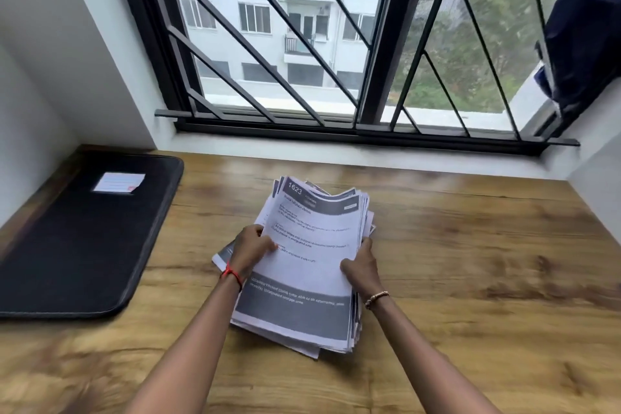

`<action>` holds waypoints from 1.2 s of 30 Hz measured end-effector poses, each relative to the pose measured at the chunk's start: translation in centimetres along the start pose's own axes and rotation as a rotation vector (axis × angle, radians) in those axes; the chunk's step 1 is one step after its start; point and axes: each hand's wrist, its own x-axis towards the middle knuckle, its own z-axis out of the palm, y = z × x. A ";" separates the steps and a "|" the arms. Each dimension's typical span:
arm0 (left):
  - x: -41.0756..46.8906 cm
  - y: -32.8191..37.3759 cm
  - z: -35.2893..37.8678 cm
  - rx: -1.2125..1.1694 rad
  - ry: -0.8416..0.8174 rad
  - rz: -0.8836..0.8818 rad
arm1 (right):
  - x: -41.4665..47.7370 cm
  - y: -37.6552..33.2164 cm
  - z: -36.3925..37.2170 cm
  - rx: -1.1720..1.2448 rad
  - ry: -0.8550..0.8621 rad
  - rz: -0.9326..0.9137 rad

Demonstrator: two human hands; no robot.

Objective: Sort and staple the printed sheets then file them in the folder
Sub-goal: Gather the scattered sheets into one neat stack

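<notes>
A thick, uneven stack of printed sheets (309, 245) lies in the middle of the wooden table, its top page headed "1623" with grey bands. My left hand (250, 250) grips the stack's left edge, thumb on the top page. On the right edge my right hand (361, 267) holds the stack, thumb on top and fingers under the sheets. A closed black folder (77, 245) with a white label lies flat at the table's left. No stapler is in view.
The wooden table (470, 262) runs to a white sill under a barred window (336, 77). White walls close in on the left and right. A dark blue cloth (584, 27) hangs at the upper right.
</notes>
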 end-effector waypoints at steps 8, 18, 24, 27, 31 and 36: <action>0.1 -1.6 -0.6 0.344 0.065 -0.057 | -0.6 0.0 2.2 -0.512 0.031 0.179; 0.2 -1.8 -1.1 0.342 0.013 0.012 | 0.2 0.5 2.0 0.033 0.048 0.226; 1.1 -1.0 -0.6 0.434 0.056 0.227 | 0.5 1.3 3.4 0.449 0.142 0.332; 2.8 -0.8 -0.4 0.507 0.017 0.266 | 0.3 1.5 4.0 0.547 0.134 0.395; 3.8 -0.9 -0.7 0.620 -0.064 0.151 | 0.1 1.9 4.1 0.478 0.131 0.414; 3.7 -1.7 -0.4 0.581 -0.106 0.081 | -0.2 1.8 3.4 0.576 0.110 0.352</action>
